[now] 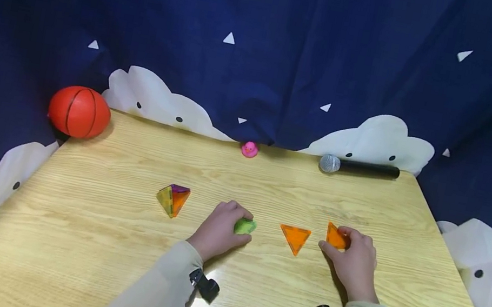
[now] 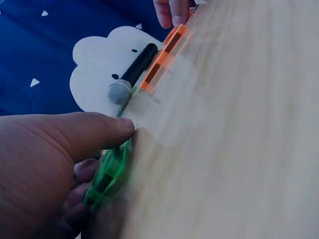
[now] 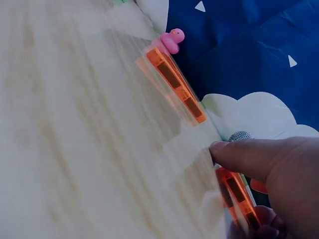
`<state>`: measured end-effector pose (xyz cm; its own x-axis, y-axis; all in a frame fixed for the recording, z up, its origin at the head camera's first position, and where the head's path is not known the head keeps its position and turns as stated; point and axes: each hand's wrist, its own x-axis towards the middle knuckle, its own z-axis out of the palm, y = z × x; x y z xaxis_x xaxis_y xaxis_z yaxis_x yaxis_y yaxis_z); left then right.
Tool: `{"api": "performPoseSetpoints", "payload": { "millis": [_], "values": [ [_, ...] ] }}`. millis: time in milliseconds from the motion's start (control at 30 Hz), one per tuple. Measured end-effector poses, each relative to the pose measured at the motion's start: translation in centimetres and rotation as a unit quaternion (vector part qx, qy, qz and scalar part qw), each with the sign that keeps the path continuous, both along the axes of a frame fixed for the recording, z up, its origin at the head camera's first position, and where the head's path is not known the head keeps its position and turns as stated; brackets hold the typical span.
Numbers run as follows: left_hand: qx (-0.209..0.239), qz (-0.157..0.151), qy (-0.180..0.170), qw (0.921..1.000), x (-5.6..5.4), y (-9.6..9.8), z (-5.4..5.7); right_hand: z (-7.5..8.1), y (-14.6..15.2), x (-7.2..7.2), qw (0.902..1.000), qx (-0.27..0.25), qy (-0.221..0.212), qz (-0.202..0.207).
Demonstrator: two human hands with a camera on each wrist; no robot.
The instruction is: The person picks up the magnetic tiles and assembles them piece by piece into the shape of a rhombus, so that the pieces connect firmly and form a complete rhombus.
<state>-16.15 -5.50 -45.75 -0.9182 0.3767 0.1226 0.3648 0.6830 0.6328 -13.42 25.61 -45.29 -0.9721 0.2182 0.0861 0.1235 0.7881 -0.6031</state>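
Note:
My left hand (image 1: 219, 230) grips a translucent green magnetic tile piece (image 1: 245, 226) at the middle of the table. In the left wrist view the thumb lies over the green piece (image 2: 110, 172), and part of it is hidden by the fingers. To the right, my right hand (image 1: 356, 262) holds an orange triangular magnetic tile (image 1: 335, 237) between thumb and fingers, low at the tabletop. Between the two hands a second orange triangular tile (image 1: 294, 238) lies flat, touched by neither. Left of the left hand stands a small joined shape of yellow, purple and orange tiles (image 1: 173, 200).
A red ball (image 1: 80, 112) sits at the table's back left corner. Along the back edge are a pink rubber duck (image 1: 249, 149) and a microphone (image 1: 359, 168). Behind the wooden table (image 1: 63, 236) hangs a dark blue curtain (image 1: 278, 27) with white clouds.

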Motion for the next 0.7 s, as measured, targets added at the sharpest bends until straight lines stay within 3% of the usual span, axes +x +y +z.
{"api": "performPoseSetpoints", "payload": {
  "millis": [100, 233, 367, 533, 700],
  "values": [
    [0.018, 0.012, -0.013, 0.9997, 0.3, -0.3, -0.3, 0.0, 0.1, 0.3, 0.9999, -0.007, -0.015, 0.003],
    [0.032, 0.057, -0.006, 0.9979, 0.7, -0.3, -0.4, 0.0, 0.3, 0.4, 0.9995, -0.011, -0.028, -0.003],
    [0.011, 0.090, 0.007, 0.9959, 1.0, -0.5, 0.1, 0.0, 0.3, 0.5, 0.9994, -0.009, -0.033, -0.002],
    [-0.014, 0.076, 0.008, 0.9970, 1.0, -0.9, 0.4, 0.1, 0.2, 0.6, 0.9987, 0.001, -0.049, 0.010],
    [0.015, 0.048, -0.001, 0.9987, 0.9, -1.4, 0.4, 0.3, 0.0, 0.5, 0.9984, 0.010, -0.050, 0.024]
  ]
}}
